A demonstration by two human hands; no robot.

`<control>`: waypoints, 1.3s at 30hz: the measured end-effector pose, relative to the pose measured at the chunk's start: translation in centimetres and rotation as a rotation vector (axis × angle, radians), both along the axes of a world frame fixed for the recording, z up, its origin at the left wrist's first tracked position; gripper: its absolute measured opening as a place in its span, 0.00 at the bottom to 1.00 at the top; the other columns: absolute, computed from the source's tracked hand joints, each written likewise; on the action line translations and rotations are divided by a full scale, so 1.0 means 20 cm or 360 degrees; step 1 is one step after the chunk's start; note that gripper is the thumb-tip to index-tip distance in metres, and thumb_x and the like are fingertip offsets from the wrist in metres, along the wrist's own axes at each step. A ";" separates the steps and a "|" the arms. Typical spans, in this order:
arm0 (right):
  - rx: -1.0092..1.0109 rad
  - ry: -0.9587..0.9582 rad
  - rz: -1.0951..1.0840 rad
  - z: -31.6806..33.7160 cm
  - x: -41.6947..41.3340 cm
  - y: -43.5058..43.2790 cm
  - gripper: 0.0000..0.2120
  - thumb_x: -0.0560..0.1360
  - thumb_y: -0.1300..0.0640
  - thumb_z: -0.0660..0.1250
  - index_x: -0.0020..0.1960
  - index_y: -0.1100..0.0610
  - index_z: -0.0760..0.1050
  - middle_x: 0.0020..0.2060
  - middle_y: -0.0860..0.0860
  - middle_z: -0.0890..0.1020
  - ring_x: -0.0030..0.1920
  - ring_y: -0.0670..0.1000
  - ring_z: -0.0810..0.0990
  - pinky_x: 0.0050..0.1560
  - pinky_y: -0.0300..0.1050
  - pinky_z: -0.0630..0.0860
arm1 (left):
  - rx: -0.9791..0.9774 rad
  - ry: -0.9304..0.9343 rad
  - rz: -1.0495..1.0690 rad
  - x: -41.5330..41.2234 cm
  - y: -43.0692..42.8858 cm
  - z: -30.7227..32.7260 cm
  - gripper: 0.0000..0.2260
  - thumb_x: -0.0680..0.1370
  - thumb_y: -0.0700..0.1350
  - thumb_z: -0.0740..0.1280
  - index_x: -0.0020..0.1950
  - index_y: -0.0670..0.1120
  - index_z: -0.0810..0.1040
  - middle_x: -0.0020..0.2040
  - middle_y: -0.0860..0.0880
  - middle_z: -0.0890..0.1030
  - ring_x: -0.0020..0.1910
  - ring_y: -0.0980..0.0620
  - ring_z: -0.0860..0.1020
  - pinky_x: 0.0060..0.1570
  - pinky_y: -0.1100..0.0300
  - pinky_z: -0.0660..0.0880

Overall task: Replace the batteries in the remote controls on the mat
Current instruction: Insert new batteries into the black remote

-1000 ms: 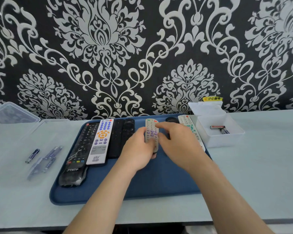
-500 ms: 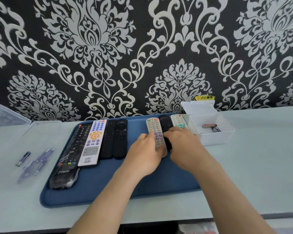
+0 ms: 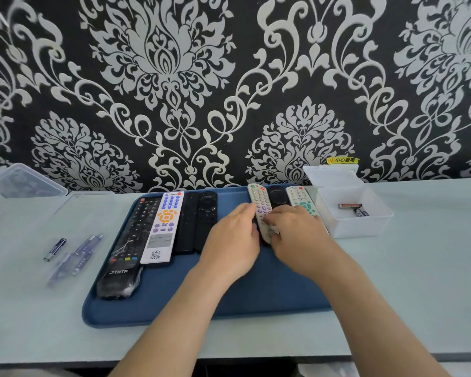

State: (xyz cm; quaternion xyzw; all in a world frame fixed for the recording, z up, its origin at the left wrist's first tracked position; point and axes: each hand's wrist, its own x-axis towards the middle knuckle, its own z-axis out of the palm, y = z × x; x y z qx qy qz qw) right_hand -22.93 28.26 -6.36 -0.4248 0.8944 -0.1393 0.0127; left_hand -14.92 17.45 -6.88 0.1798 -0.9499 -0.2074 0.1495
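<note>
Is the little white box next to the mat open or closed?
Open. The white box has its lid tipped back, and batteries lie inside it.

Front of the mat (image 3: 256, 295) lies free; 4 remotes (image 3: 162, 227) crowd its left, box (image 3: 356, 227) flanks right.

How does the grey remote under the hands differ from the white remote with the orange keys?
The grey remote has purple keys; the white remote has blue and orange ones. The left hand and right hand grip the grey remote, while the white remote lies untouched. Both lie face up on the blue mat.
</note>
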 end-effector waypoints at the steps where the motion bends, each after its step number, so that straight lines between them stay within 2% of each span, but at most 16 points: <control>1: 0.0013 0.0038 -0.0015 0.00 0.01 -0.01 0.12 0.77 0.57 0.58 0.57 0.55 0.77 0.61 0.49 0.76 0.61 0.55 0.70 0.55 0.52 0.70 | -0.0064 0.0021 0.0057 0.02 -0.02 0.01 0.15 0.80 0.41 0.57 0.66 0.47 0.72 0.63 0.52 0.75 0.59 0.47 0.74 0.56 0.52 0.71; 5: 0.0015 0.0055 0.0007 0.00 0.03 -0.06 0.11 0.78 0.56 0.59 0.55 0.56 0.78 0.61 0.49 0.76 0.60 0.55 0.69 0.55 0.52 0.69 | -0.0399 -0.0152 0.0267 0.12 -0.15 0.02 0.13 0.78 0.43 0.58 0.60 0.48 0.77 0.58 0.54 0.77 0.57 0.46 0.71 0.54 0.53 0.72; 8: -0.0094 0.0027 0.0072 0.00 0.04 -0.08 0.12 0.78 0.56 0.59 0.57 0.55 0.78 0.60 0.50 0.77 0.58 0.56 0.70 0.55 0.53 0.73 | -0.0412 -0.0372 0.0291 0.16 -0.21 0.02 0.13 0.79 0.46 0.59 0.60 0.48 0.78 0.58 0.52 0.76 0.56 0.46 0.70 0.53 0.53 0.72; 11: -0.0307 -0.0038 0.0081 0.01 0.05 -0.07 0.14 0.78 0.59 0.61 0.61 0.56 0.79 0.57 0.52 0.80 0.58 0.57 0.72 0.56 0.54 0.73 | -0.0451 -0.0382 0.0363 0.16 -0.21 0.03 0.11 0.78 0.46 0.60 0.57 0.49 0.79 0.56 0.50 0.77 0.55 0.46 0.71 0.51 0.55 0.71; 17: -0.0505 -0.0042 -0.0030 0.04 0.03 0.04 0.13 0.78 0.61 0.62 0.59 0.56 0.80 0.50 0.52 0.83 0.53 0.54 0.78 0.51 0.47 0.72 | -0.0473 -0.0622 0.0455 0.11 -0.15 0.06 0.19 0.76 0.54 0.66 0.65 0.50 0.70 0.60 0.46 0.71 0.60 0.43 0.70 0.51 0.52 0.71; 20: -0.0583 -0.0121 -0.0005 0.05 0.05 0.06 0.12 0.78 0.60 0.61 0.57 0.56 0.81 0.46 0.50 0.85 0.46 0.51 0.80 0.46 0.41 0.71 | -0.0433 -0.0584 0.0470 0.11 -0.12 0.07 0.22 0.74 0.48 0.69 0.66 0.49 0.67 0.57 0.45 0.72 0.55 0.43 0.74 0.46 0.54 0.70; 23: -0.0688 -0.0347 0.0020 0.05 0.07 0.04 0.11 0.79 0.61 0.62 0.55 0.56 0.82 0.33 0.43 0.80 0.33 0.43 0.74 0.37 0.33 0.69 | -0.0329 -0.0403 0.0519 0.13 -0.11 0.06 0.22 0.74 0.43 0.67 0.65 0.49 0.64 0.50 0.46 0.75 0.49 0.43 0.76 0.40 0.54 0.69; 24: -0.0714 -0.0450 0.0026 0.04 0.08 0.02 0.12 0.78 0.61 0.62 0.55 0.55 0.82 0.32 0.43 0.79 0.33 0.43 0.75 0.38 0.34 0.71 | -0.0324 -0.0325 0.0538 0.14 -0.11 0.06 0.20 0.74 0.42 0.66 0.64 0.49 0.65 0.49 0.46 0.76 0.48 0.43 0.77 0.39 0.54 0.69; 26: -0.0768 -0.0641 0.0036 0.02 0.10 -0.01 0.12 0.78 0.61 0.61 0.55 0.54 0.82 0.38 0.48 0.83 0.38 0.48 0.81 0.44 0.45 0.78 | -0.0308 -0.0168 0.0594 0.14 -0.12 0.05 0.17 0.75 0.43 0.65 0.63 0.50 0.67 0.49 0.47 0.79 0.48 0.43 0.77 0.40 0.53 0.69; 28: -0.0838 -0.0807 0.0019 0.02 0.11 -0.05 0.13 0.78 0.61 0.60 0.56 0.54 0.81 0.41 0.50 0.84 0.40 0.51 0.83 0.48 0.53 0.81 | -0.0115 0.0016 0.0692 0.14 -0.14 0.04 0.16 0.76 0.43 0.66 0.62 0.51 0.71 0.50 0.50 0.81 0.50 0.46 0.78 0.45 0.54 0.71; 29: -0.0889 -0.0899 0.0005 0.02 0.12 -0.06 0.13 0.78 0.62 0.60 0.56 0.54 0.81 0.41 0.50 0.84 0.39 0.51 0.83 0.49 0.54 0.81 | 0.0088 0.0127 0.0738 0.14 -0.15 0.05 0.15 0.75 0.42 0.67 0.61 0.52 0.73 0.49 0.52 0.81 0.49 0.49 0.78 0.47 0.57 0.72; 31: -0.1022 -0.1129 -0.0019 0.04 0.13 -0.08 0.11 0.80 0.60 0.59 0.53 0.52 0.80 0.43 0.54 0.84 0.41 0.52 0.84 0.50 0.58 0.81 | 0.0740 0.0445 0.0704 0.14 -0.16 0.08 0.14 0.75 0.40 0.69 0.59 0.52 0.76 0.47 0.52 0.83 0.44 0.60 0.80 0.47 0.63 0.74; 32: -0.1065 -0.1300 -0.0016 0.05 0.14 -0.09 0.11 0.81 0.56 0.59 0.52 0.51 0.80 0.46 0.56 0.84 0.44 0.54 0.84 0.51 0.58 0.81 | 0.1150 0.0626 0.0603 0.14 -0.14 0.10 0.14 0.75 0.38 0.69 0.58 0.51 0.77 0.46 0.50 0.84 0.43 0.61 0.81 0.47 0.65 0.75; 34: -0.1123 -0.1752 0.0030 0.07 0.15 -0.11 0.15 0.83 0.47 0.56 0.57 0.51 0.79 0.53 0.56 0.84 0.52 0.54 0.84 0.52 0.55 0.82 | 0.1736 0.0893 0.0410 0.14 -0.09 0.13 0.13 0.76 0.34 0.68 0.57 0.49 0.77 0.46 0.46 0.85 0.46 0.52 0.83 0.50 0.57 0.78; 36: -0.1315 -0.2156 0.0073 0.07 0.17 -0.12 0.19 0.83 0.44 0.55 0.62 0.53 0.77 0.52 0.53 0.85 0.49 0.51 0.85 0.52 0.57 0.82 | 0.1912 0.0980 0.0292 0.13 -0.03 0.15 0.11 0.77 0.34 0.66 0.56 0.46 0.78 0.47 0.45 0.85 0.45 0.49 0.84 0.45 0.57 0.80; 39: -0.1524 -0.2246 0.0099 0.08 0.18 -0.15 0.18 0.84 0.47 0.53 0.62 0.55 0.76 0.49 0.58 0.85 0.44 0.52 0.84 0.49 0.57 0.83 | 0.1719 0.0955 0.0268 0.11 0.00 0.15 0.11 0.77 0.36 0.68 0.56 0.47 0.79 0.49 0.51 0.85 0.49 0.53 0.84 0.46 0.60 0.80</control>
